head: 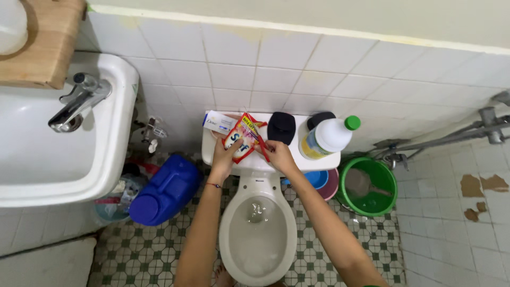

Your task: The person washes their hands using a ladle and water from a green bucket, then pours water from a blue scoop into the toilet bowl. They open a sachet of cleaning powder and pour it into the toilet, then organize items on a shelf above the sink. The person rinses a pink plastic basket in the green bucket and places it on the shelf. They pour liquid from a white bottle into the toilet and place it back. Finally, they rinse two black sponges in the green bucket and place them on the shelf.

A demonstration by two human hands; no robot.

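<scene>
A red packet (241, 136) is being held over the toilet tank (255, 163), the left hand (224, 155) closing its grip on the lower edge and the right hand (276, 153) pinching the side, with a white bottle (325, 138) lying nearby beside a green bucket (367, 186).

White-tiled wall (319, 69), paint above. Patterned green-and-white floor tiles (154, 250). White sink (58, 154) with metal tap (77, 103) at left, wooden shelf (48, 40) above. Toilet (257, 228) centre; metal pipes (451, 138) at right.
</scene>
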